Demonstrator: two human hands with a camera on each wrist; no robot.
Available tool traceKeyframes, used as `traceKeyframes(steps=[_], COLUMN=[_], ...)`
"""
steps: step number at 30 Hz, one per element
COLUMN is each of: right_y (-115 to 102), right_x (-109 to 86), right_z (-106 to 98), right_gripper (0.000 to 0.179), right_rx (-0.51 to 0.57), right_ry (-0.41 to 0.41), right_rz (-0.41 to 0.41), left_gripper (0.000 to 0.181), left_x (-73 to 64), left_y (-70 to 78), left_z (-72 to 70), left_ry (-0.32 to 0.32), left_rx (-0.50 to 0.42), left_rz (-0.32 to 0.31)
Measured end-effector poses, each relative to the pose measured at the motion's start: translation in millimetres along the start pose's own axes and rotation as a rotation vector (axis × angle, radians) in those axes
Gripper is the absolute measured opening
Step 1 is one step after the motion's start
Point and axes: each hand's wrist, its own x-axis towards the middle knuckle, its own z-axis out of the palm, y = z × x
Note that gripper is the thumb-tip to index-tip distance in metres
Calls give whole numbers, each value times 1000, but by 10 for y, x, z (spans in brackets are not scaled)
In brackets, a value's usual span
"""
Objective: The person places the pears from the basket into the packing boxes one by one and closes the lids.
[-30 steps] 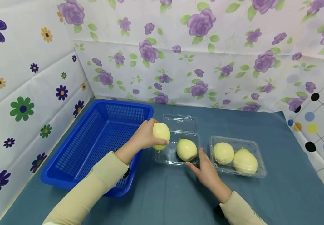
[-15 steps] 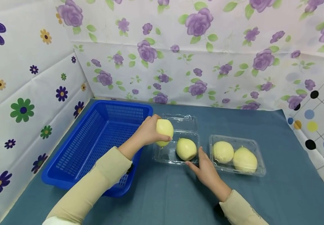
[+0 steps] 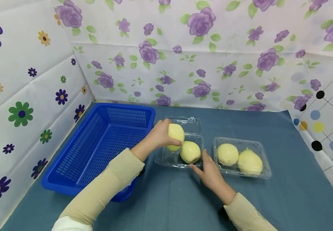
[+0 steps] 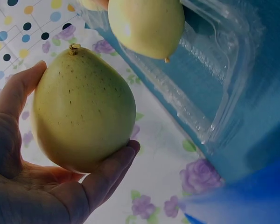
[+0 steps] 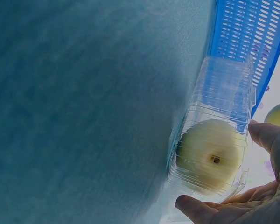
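Observation:
My left hand (image 3: 161, 134) holds a pale yellow-green, pear-shaped melon (image 4: 84, 109), its short stem and dark specks visible in the left wrist view. This melon is over the left half of an opened clear plastic clamshell box (image 3: 166, 158). Inside the box's right half lies another melon (image 3: 190, 152); in the head view it borders the held one, and whether they touch I cannot tell. My right hand (image 3: 210, 171) rests against the box's near right corner, thumb at the front and extended fingers along the side. Through the clear wall, the right wrist view shows the melon's blossom end.
A blue perforated basket (image 3: 68, 154) stands on the left. To the right sits a second clear box (image 3: 263, 160) containing two melons (image 3: 250, 162). A blue-grey cloth (image 3: 169, 205) covers the table, with flowered sheets (image 3: 178, 77) hanging behind and at the left.
My left hand has carried its melon rightward, from the box's left edge to beside the other melon. The right hand has stayed against the box corner. The view has shifted slightly.

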Motion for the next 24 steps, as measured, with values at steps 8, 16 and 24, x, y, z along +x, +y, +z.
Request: traceKeyframes(steps=[8,16,24], right_y=[10,-2,0], right_x=[7,18,13], right_z=[-2,-5,-4], right_gripper=[87,86,87], right_rx=[-2,-8,-3], right_ry=[-10,-4,4], right_rz=[9,14,9], left_gripper=[101,95,89], left_x=[70,96,132], left_y=[35,40,-22], left_z=[146,272,366], left_ry=[-60,-71,-75], left_rx=[68,155,256], left_rz=[-63,-91,-122])
